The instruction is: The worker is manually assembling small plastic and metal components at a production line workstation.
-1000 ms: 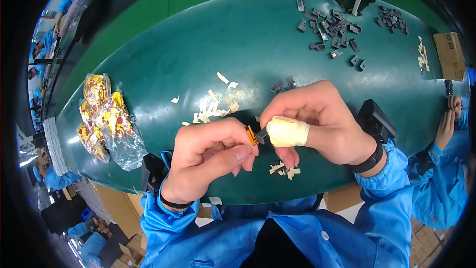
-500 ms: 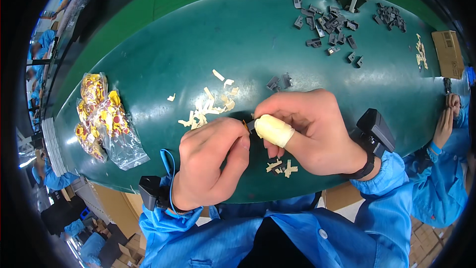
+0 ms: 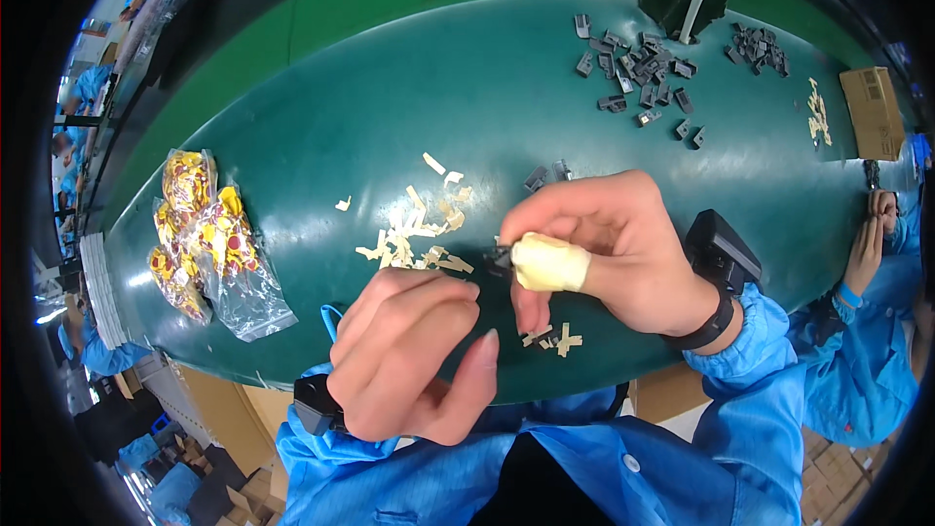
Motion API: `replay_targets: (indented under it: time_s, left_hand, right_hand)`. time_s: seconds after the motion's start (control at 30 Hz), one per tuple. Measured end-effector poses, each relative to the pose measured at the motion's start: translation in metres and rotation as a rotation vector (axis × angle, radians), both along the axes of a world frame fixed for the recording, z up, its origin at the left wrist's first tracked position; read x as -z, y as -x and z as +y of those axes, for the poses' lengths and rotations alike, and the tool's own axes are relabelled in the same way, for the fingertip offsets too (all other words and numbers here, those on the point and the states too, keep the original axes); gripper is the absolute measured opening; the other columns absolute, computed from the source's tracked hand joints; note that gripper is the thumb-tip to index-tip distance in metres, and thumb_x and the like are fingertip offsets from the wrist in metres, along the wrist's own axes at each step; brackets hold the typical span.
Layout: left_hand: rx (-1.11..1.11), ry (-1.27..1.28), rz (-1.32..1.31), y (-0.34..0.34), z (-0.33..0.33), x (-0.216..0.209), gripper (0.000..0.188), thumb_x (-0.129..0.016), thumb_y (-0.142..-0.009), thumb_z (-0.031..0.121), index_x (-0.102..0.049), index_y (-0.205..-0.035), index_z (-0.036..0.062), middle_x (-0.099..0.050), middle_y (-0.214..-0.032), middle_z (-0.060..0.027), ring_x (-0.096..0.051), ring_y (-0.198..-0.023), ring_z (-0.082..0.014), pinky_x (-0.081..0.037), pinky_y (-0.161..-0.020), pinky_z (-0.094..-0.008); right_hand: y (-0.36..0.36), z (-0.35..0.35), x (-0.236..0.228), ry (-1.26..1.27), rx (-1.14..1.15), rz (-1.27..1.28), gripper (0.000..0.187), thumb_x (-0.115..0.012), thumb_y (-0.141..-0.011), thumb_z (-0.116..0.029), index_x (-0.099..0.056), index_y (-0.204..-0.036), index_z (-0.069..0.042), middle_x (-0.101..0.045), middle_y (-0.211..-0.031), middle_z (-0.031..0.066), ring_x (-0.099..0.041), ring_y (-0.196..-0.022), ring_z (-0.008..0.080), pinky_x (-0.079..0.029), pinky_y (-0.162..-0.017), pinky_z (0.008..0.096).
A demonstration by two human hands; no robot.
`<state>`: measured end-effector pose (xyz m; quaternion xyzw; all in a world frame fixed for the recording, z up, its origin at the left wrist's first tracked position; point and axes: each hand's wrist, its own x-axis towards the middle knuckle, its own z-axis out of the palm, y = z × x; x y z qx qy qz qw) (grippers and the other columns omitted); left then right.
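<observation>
My right hand, its thumb wrapped in pale yellow tape, pinches a small dark grey plastic part; fingers and thumb hide most of it. Lower left of that part is my left hand, thumb spread from curled fingers, with nothing visible in it. Just beyond its knuckles lies a loose heap of cream-coloured strips. Under my right hand, near the table's front, are a few more cream strips beside something small and dark. Two dark grey parts sit just past my right fingers.
Clear bags of yellow and red pieces lie at the left. A pile of dark grey parts is far right, with a smaller pile beyond. A cardboard box and a co-worker's hands are at the right edge.
My left hand has come away from the grey part, moving down and toward me, and its thumb has parted from the fingers. The right hand still holds the part.
</observation>
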<state>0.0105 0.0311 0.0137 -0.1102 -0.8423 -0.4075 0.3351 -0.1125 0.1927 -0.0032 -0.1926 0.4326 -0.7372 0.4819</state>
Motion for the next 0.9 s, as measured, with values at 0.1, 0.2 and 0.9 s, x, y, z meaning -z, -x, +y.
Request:
replay_targets:
  time_s: [0.1,0.2,0.9]
  left_hand:
    - [-0.041,0.061,0.079,0.005,0.002,0.0,0.03,-0.074,-0.059,-0.007,-0.063,-0.087,-0.0104,-0.066,-0.086,-0.0242,-0.068,-0.074,-0.0365,-0.057,-0.062,-0.0409]
    - [-0.013,0.088,0.127,0.005,-0.001,0.002,0.028,-0.076,-0.059,-0.008,-0.063,-0.084,-0.0097,-0.067,-0.089,-0.0244,-0.069,-0.081,-0.0388,-0.059,-0.066,-0.0447]
    - [0.135,0.323,0.147,-0.004,-0.006,-0.003,0.021,-0.075,-0.064,-0.009,-0.063,-0.082,-0.0091,-0.067,-0.092,-0.0237,-0.068,-0.089,-0.0381,-0.06,-0.071,-0.0467]
  right_hand:
    - [0.006,0.003,-0.005,0.031,-0.108,-0.037,0.014,-0.058,-0.096,-0.003,-0.062,-0.106,0.006,-0.066,-0.075,0.0115,-0.068,-0.065,0.0183,-0.055,-0.057,0.0295]
    - [0.006,0.001,-0.004,0.108,-0.153,-0.113,0.015,-0.059,-0.097,-0.005,-0.061,-0.106,0.006,-0.066,-0.075,0.0114,-0.068,-0.064,0.0187,-0.055,-0.056,0.0294]
    - [0.008,0.006,-0.005,0.087,-0.288,-0.079,0.018,-0.056,-0.099,-0.013,-0.061,-0.098,0.004,-0.064,-0.072,0.0087,-0.067,-0.061,0.0162,-0.054,-0.052,0.0271]
